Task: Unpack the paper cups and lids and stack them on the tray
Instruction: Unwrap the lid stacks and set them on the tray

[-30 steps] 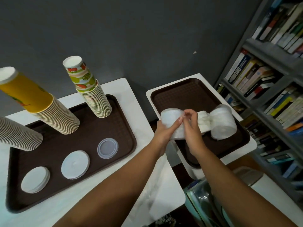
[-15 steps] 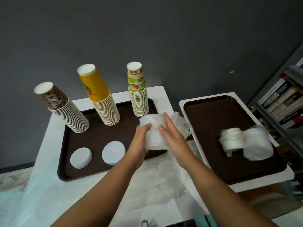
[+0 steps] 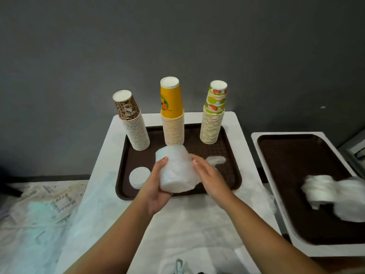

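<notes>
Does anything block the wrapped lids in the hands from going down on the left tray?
Partly. The wrapped lid stack, gripped by the left hand, hangs over the tray; a white lid pile lies left and clear lids right. The plastic wrap is still on.

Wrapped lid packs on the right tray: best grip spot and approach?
Probably the narrow waist where the two bundles of the wrapped lid packs meet, coming from above on the right tray. They lie on their sides end to end, so the rounded ends look bulky and the wrap slippery; the pinch between them offers fingers a closable hold. The image is blurred there, so treat this as tentative.
</notes>
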